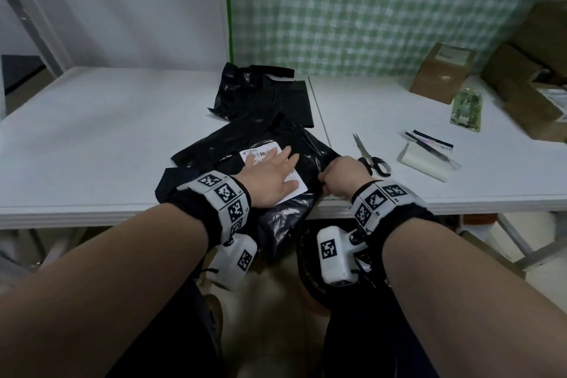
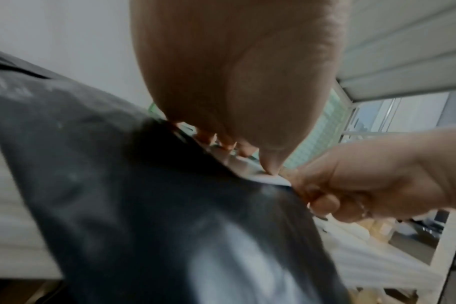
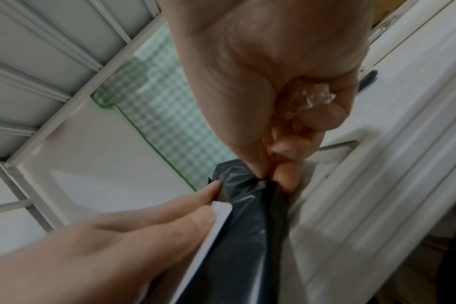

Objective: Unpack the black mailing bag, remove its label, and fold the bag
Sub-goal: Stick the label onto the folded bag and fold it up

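The black mailing bag (image 1: 310, 150) lies at the table's front edge, its lower part hanging over the edge. On it is stuck a white label (image 1: 260, 152). My left hand (image 1: 276, 172) presses flat on the label with straight fingers. My right hand (image 1: 329, 181) pinches the bag's right edge just beside the label's near corner. In the right wrist view, thumb and forefinger (image 3: 271, 176) pinch black film (image 3: 247, 226), and a crumpled bit of clear plastic (image 3: 312, 96) is tucked in the same palm. The label's edge (image 3: 209, 236) shows under the left fingers (image 3: 170, 222).
More black bags (image 1: 264, 95) lie behind on the white table (image 1: 92, 138). Scissors (image 1: 371, 159) rest just right of my right hand. Farther right are a white folded packet (image 1: 426, 156), a green packet (image 1: 466, 109) and cardboard boxes (image 1: 441, 74).
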Demonstrator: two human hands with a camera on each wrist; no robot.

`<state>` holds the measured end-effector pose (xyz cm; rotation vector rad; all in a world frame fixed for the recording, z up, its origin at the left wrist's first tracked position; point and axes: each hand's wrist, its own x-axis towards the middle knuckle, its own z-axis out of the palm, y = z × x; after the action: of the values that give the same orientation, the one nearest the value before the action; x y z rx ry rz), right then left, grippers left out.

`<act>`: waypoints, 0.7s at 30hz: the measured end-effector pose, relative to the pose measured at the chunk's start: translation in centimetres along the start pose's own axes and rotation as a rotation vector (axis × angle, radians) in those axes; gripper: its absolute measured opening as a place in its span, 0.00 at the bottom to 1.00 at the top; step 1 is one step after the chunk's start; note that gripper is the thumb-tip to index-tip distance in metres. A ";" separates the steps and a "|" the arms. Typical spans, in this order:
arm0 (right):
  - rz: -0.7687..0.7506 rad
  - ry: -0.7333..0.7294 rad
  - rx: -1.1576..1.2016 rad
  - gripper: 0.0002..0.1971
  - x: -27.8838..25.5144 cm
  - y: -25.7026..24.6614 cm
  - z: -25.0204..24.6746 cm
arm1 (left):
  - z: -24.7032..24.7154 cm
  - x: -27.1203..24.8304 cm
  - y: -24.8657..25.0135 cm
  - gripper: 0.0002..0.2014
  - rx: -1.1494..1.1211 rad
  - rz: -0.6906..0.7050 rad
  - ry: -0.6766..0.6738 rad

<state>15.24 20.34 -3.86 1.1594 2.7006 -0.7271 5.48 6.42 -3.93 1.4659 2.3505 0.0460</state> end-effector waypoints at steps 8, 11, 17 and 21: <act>-0.074 0.381 0.226 0.06 -0.6 -0.7 0.7 | 2.8 1.0 1.0 0.36 0.150 -0.010 0.170; -0.261 0.357 0.315 0.12 -0.7 -1.8 1.1 | 3.0 1.0 1.0 0.40 0.139 0.014 0.164; -0.301 0.165 0.067 0.21 -0.7 -2.6 1.8 | 2.2 0.6 -1.2 0.39 -0.127 0.066 0.185; -0.263 0.066 -0.075 0.20 -0.9 -2.9 1.1 | 1.9 1.5 -2.4 0.52 -0.070 -0.041 0.166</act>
<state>13.72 17.48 -3.49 0.8347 2.9431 -0.6214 3.46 6.32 -6.68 1.4299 2.4815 0.2456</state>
